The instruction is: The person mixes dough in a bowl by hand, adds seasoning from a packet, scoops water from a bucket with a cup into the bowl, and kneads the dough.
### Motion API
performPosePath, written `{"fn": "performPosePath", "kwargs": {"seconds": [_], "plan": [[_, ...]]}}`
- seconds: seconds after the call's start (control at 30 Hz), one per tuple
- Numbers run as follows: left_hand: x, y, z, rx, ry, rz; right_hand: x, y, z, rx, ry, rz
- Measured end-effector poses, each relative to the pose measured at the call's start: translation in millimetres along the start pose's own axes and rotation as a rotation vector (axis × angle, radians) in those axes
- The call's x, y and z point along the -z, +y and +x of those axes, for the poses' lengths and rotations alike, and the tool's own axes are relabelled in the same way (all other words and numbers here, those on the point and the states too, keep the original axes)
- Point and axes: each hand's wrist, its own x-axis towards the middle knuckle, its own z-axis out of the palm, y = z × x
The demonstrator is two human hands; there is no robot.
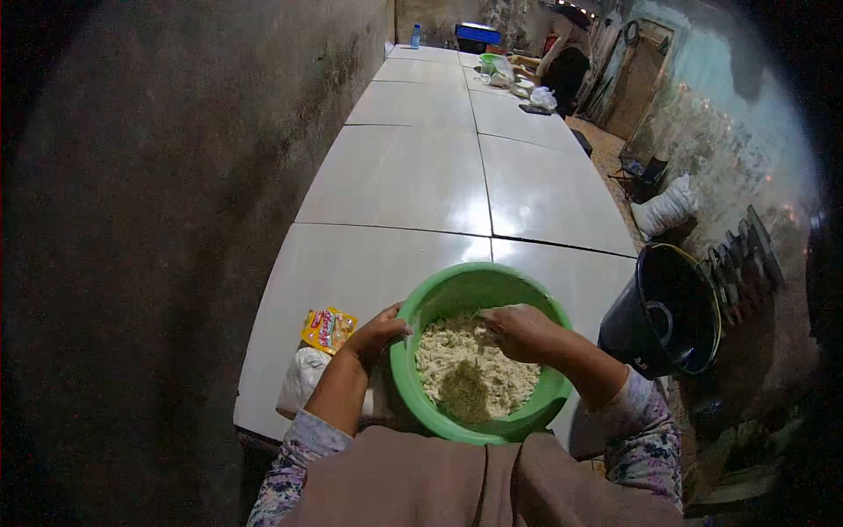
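A green basin (402,364) holds a pale, crumbly, flour-like mixture (474,373) at the near end of the white table. My left hand (379,334) is closed on the basin's left rim, thumb toward the inside. Over the upper right part of the mixture is my right hand (520,332), its fingers bent together and pointing down, with some pale crumbs at the fingertips. A yellow and red packet (329,329) lies left of my left hand. Partly behind my left forearm, a whitish plastic bag (305,373) rests on the table.
A black bucket (645,312) stands at the table's right edge. The long white tiled table (395,176) reaches a far end with a blue crate (479,35), a bottle (415,37) and plastic bags (543,98). Another person (566,70) is there. A white sack (667,208) lies beyond the bucket.
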Motion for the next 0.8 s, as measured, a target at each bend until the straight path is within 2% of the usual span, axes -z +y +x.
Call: {"fn": "performPosePath", "kwargs": {"seconds": [0.1,0.17,0.2,0.33,0.4,0.47,0.5,0.57,0.63,0.7,0.77,0.8], "plan": [[-3,2,-4,-0.009,0.015,-0.007,5,-7,-1,-0.059,-0.007,0.016],[-1,1,-2,-0.017,0.018,-0.025,11,-14,3,-0.2,-0.1,-0.149],[0,1,-1,-0.025,0.023,-0.047,11,-12,3,-0.201,-0.097,-0.149],[-10,10,-9,0.013,0.05,-0.053,5,-2,6,-0.202,0.021,-0.125],[-20,15,-14,-0.019,-0.006,-0.076,-4,6,6,-0.202,0.048,-0.086],[-11,8,-8,-0.016,0.016,-0.037,-12,15,0,-0.021,0.343,0.024],[-7,5,-5,-0.016,0.039,0.002,-13,22,0,-0.02,0.343,0.023],[-14,10,-11,-0.02,0.037,-0.072,-5,27,4,-0.118,0.001,0.117],[-14,10,-11,-0.024,0.036,-0.147,-1,23,3,-0.112,0.034,0.131],[-7,4,-7,-0.014,0.062,-0.057,7,15,-1,-0.108,0.067,0.146],[-15,11,-13,-0.004,0.055,-0.102,18,-2,-2,-0.196,0.088,-0.053],[-18,13,-15,0.005,0.048,-0.146,18,-2,-1,-0.197,0.088,-0.052]]}}
